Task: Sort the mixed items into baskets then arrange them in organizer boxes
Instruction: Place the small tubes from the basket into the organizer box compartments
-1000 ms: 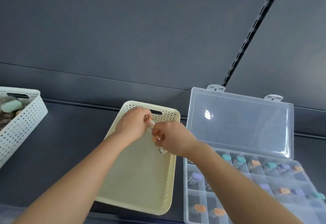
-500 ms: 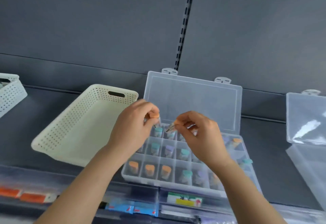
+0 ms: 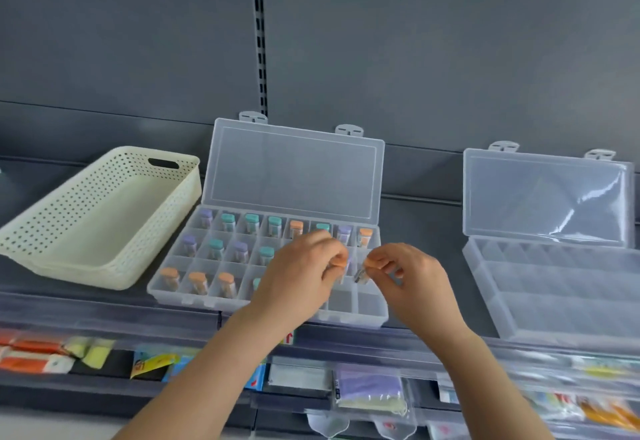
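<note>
A clear organizer box (image 3: 180, 296) lies open on the dark shelf, its lid (image 3: 294, 169) leaning back. Most compartments hold small vials with purple, teal or orange caps. My left hand (image 3: 298, 278) hovers over the box's right half and pinches an orange-capped vial (image 3: 338, 264). My right hand (image 3: 408, 275) is just to its right and pinches another orange-capped vial (image 3: 367, 268), tilted over the lower right compartments. Two compartments at the box's bottom right corner have nothing in them. A cream perforated basket (image 3: 86, 259) with nothing inside stands left of the box.
A second clear organizer box (image 3: 561, 287) stands open at the right, its compartments bare. Below the shelf edge hang packets in orange, yellow, blue and purple (image 3: 370, 387). A slotted upright (image 3: 259, 34) runs up the grey back wall.
My hands left the cream basket with a vial each and moved right, over the organizer box. The view swung right and the second box came into sight.
</note>
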`<state>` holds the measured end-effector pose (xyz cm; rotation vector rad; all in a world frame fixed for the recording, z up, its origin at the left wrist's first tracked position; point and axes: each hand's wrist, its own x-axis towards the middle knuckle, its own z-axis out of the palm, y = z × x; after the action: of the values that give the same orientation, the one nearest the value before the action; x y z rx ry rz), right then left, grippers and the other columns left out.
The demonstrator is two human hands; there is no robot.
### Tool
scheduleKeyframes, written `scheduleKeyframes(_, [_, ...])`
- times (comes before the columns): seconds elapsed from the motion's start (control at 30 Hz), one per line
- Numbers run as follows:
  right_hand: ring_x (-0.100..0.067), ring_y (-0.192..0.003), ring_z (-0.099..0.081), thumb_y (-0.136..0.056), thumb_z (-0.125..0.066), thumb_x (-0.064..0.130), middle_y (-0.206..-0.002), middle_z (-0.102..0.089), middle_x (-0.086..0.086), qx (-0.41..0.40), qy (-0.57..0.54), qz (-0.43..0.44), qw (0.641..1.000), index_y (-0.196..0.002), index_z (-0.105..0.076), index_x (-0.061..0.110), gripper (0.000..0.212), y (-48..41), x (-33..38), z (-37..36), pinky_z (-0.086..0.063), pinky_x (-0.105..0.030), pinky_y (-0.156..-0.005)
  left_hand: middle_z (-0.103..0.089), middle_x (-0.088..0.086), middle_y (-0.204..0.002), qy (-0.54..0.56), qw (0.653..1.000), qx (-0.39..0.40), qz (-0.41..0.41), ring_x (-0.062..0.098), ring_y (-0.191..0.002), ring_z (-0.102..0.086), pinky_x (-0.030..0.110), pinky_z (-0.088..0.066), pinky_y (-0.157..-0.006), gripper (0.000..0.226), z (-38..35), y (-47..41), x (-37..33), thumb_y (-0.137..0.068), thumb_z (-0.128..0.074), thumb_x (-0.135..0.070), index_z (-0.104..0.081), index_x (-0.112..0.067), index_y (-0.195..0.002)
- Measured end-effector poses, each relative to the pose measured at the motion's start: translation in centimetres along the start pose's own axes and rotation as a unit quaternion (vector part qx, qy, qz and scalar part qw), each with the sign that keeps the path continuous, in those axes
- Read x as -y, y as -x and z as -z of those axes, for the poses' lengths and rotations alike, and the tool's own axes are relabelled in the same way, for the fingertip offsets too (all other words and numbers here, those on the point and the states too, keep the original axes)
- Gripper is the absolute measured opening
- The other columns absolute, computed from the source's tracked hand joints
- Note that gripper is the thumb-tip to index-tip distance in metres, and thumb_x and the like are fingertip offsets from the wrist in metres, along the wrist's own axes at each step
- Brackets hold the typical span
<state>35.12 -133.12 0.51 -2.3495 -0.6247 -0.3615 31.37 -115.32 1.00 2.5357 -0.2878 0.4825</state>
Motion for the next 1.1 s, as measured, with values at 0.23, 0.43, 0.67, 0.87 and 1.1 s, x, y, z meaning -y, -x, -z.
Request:
scheduleKeyframes(0.23, [-0.014, -0.072, -0.061, -0.079, -0.074, 0.014, -0.081, -0.068, 0.004, 0.032, 0.034, 0.0, 0.999, -0.086, -0.073, 0.016, 0.006, 1.7, -1.8, 0.4, -0.052, -0.027, -0.064, -0.063, -0.008, -0.099, -0.076, 0.995, 0.058, -0.022, 0.009, -0.092, -0.055, 0.02, -0.044, -0.083, 0.01, -2.7, 0.3, -0.5, -0.092, -0.058, -0.022, -0.066, -0.02, -0.098])
scheduleKeyframes(0.43, [-0.017, -0.078, -0.061, -0.082, -0.071, 0.018, -0.083, -0.071, 0.003, 0.065, 0.049, 0.0, 0.997, -0.086, -0.074, 0.017, 0.006, 2.2, -2.6, -0.6, -0.053, -0.032, -0.069, -0.064, -0.008, -0.101, -0.112, 0.991, 0.075, -0.02, 0.008, -0.095, -0.052, 0.019, -0.034, -0.083, 0.012, -3.7, 0.7, -0.3, -0.093, -0.056, -0.026, -0.066, -0.022, -0.098])
scheduleKeyframes(0.67, [-0.015, -0.084, -0.06, -0.084, -0.069, 0.022, -0.089, -0.071, 0.005, 0.094, 0.054, -0.009, 0.994, -0.092, -0.073, 0.018, 0.01, 2.4, -2.9, -1.2, -0.052, -0.029, -0.072, -0.066, -0.006, -0.097, -0.113, 0.991, 0.075, -0.014, 0.012, -0.091, -0.055, 0.026, -0.046, -0.083, 0.008, -3.8, 0.9, -0.1, -0.091, -0.06, -0.021, -0.067, -0.02, -0.094])
scheduleKeyframes(0.87, [-0.018, -0.086, -0.058, -0.082, -0.072, 0.023, -0.092, -0.068, 0.004, 0.077, 0.077, 0.004, 0.994, -0.089, -0.072, 0.018, 0.009, 2.6, -2.6, -1.1, -0.048, -0.026, -0.069, -0.066, -0.006, -0.106, -0.119, 0.99, 0.073, -0.019, 0.012, -0.099, -0.055, 0.026, -0.043, -0.088, 0.018, -4.0, 1.1, 0.2, -0.093, -0.059, -0.026, -0.068, -0.021, -0.108])
scheduleKeyframes(1.1, [-0.02, -0.087, -0.061, -0.08, -0.074, 0.028, -0.095, -0.07, 0.001, 0.065, 0.081, 0.006, 0.995, -0.098, -0.072, 0.016, 0.021, 2.8, -2.1, -0.9, -0.049, -0.027, -0.07, -0.063, -0.007, -0.111, -0.121, 0.991, 0.056, -0.014, 0.011, -0.104, -0.054, 0.026, -0.041, -0.093, 0.025, -3.8, 1.4, 0.4, -0.094, -0.054, -0.032, -0.066, -0.022, -0.115])
